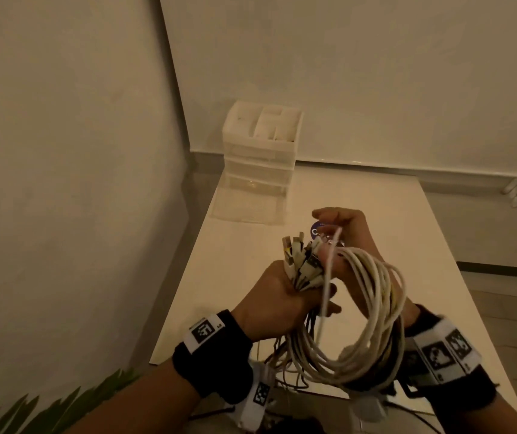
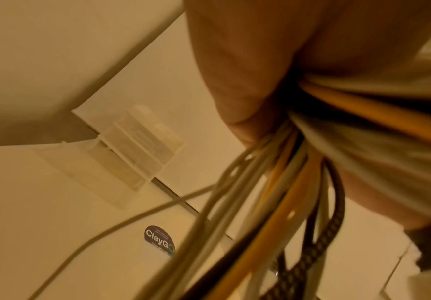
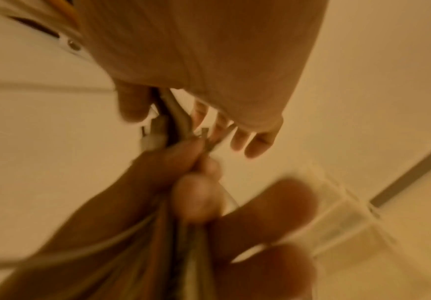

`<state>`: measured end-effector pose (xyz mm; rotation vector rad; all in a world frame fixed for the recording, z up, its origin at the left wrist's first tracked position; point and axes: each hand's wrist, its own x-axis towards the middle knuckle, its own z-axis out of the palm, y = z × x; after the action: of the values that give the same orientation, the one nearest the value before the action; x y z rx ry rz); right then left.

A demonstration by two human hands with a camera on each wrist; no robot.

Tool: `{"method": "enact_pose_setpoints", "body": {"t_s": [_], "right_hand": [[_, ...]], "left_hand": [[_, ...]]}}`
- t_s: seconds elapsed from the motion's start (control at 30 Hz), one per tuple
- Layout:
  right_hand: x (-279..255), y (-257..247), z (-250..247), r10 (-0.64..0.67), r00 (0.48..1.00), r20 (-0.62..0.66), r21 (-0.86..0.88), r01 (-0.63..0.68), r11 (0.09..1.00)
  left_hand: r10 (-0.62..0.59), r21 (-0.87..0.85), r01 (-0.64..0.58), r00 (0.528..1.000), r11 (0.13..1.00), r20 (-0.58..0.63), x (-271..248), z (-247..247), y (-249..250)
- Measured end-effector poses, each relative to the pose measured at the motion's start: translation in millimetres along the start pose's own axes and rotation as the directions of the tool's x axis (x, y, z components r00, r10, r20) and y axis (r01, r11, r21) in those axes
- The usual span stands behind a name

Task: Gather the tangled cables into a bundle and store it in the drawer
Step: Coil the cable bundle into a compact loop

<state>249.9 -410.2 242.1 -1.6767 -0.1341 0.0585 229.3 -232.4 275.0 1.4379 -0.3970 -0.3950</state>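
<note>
The cables [image 1: 363,311] are held above the table [image 1: 376,214], connector ends clenched in the left hand [image 1: 277,303] and one strand pinched by the right hand [image 1: 345,227], with the open drawer [image 1: 248,205] at eleven o'clock, nearer the left.

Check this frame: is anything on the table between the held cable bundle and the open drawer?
Nothing visible blocks it. The cable bundle is held above the table by both hands; only a flat round sticker lies before the open drawer.
</note>
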Motion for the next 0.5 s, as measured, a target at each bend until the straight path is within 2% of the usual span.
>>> {"method": "enact_pose_setpoints", "body": {"t_s": [0.07, 0.17, 0.23, 0.3, 0.33, 0.4, 0.5], "right_hand": [[-1.7, -24.2, -4.4, -0.014, 0.993, 0.121, 0.018, 0.012, 1.000], [-8.4, -56.4, -6.8, -0.052, 0.966, 0.254, 0.276, -0.021, 0.961], [-17.9, -68.7, 12.4, -0.030, 0.927, 0.374, 0.125, -0.018, 0.992], [-18.0, -68.7, 40.1, 0.025, 0.896, 0.444, -0.064, 0.004, 0.998], [-14.3, -69.1, 55.3, 0.007, 0.908, 0.419, -0.098, 0.037, 0.994], [-5.3, -72.2, 78.7, -0.079, 0.952, 0.297, -0.042, 0.095, 0.995], [2.6, -79.6, 100.1, -0.009, 0.971, 0.239, 0.085, -0.011, 0.996]], "left_hand": [[0.025, -0.093, -0.029, 0.999, 0.995, -0.039, 1.6, -5.3, 9.1], [0.142, -0.194, -0.168, 0.980, 0.966, -0.140, 2.5, -18.4, 38.3], [0.188, -0.200, -0.220, 0.967, 0.955, -0.170, 7.5, -30.1, 58.6], [0.170, -0.164, -0.205, 0.964, 0.965, -0.205, 15.1, -35.6, 66.3], [0.144, -0.160, -0.182, 0.965, 0.970, -0.221, 18.4, -36.1, 69.5], [0.076, -0.171, -0.122, 0.964, 0.978, -0.257, 22.5, -36.1, 75.9], [0.020, -0.135, -0.065, 0.950, 0.989, -0.312, 26.8, -48.0, 89.1]]}}
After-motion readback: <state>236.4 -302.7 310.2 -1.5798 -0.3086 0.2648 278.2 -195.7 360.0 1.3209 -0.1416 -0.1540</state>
